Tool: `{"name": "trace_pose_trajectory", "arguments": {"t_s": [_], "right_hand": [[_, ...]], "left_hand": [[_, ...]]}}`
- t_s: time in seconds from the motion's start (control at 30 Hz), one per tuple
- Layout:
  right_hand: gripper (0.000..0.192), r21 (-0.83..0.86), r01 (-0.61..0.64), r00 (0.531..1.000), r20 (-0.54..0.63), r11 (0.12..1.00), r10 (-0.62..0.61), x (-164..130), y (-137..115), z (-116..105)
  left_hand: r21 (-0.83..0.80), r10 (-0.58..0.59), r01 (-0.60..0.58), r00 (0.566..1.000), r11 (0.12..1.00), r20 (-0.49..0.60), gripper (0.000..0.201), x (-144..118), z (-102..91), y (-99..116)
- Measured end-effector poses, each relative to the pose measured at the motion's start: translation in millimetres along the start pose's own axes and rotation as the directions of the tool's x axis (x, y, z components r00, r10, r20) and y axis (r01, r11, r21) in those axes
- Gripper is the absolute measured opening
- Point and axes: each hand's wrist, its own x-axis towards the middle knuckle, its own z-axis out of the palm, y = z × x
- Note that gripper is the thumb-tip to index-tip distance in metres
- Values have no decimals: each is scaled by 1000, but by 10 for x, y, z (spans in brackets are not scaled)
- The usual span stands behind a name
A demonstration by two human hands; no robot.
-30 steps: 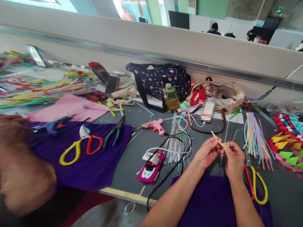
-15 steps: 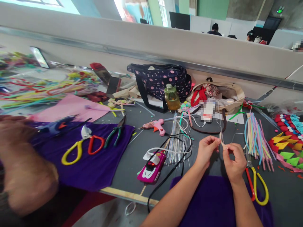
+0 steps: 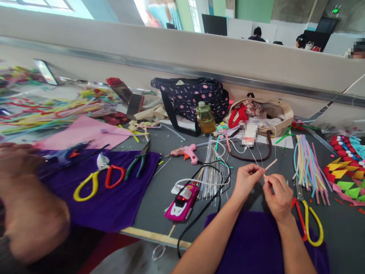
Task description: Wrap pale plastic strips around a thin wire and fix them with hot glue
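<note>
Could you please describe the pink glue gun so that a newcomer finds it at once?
Find the spotted bag at the back of the table. In front of it lies the pink glue gun; its colour sets it apart from the blue glue gun on the purple cloth.

this looks like a shared craft workshop: a pink glue gun (image 3: 192, 153), scissors (image 3: 306, 217) and a bundle of pastel stems (image 3: 308, 161) lie on a grey surface (image 3: 343, 239), with a low partition (image 3: 171, 45) behind it and, beyond that, other people (image 3: 257, 36) and a green sign (image 3: 335, 10).
</note>
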Motion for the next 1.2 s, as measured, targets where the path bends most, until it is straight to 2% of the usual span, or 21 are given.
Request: {"name": "trace_pose_trajectory", "arguments": {"t_s": [0.13,0.23,0.33,0.43,0.6,0.73,0.87,1.0,1.1,1.2], "right_hand": [[11,190,-146,986,-47,971,157,24,-41,4],[6,333,-316,935,-53,889,352,33,-61,21],[13,518,-462,843,5,720,538,35,-62,60],[16,669,-528,753,84,524,653,48,-64,102],[17,785,-562,631,205,258,748,84,-89,126],[19,810,-567,586,270,148,764,85,-89,123],[17,819,-564,571,291,109,768,74,-82,128],[18,813,-570,576,290,121,764,71,-84,132],[17,790,-569,616,224,229,755,62,-73,127],[15,709,-565,684,116,422,720,42,-45,112]], "left_hand": [[-99,-49,53,998,994,36,16,-2,4,16],[-237,-147,164,985,958,87,21,-4,14,18],[-362,-236,276,960,890,152,26,-11,25,11],[-441,-272,351,934,826,233,28,-21,36,-7],[-533,-228,412,898,739,377,29,-30,59,-54],[-565,-208,440,879,698,429,30,-31,70,-81],[-575,-210,464,867,674,452,32,-33,68,-87],[-575,-214,477,859,664,465,34,-32,68,-84],[-554,-230,448,878,702,419,33,-30,70,-77],[-513,-233,345,934,786,272,34,-28,67,-58]]}}
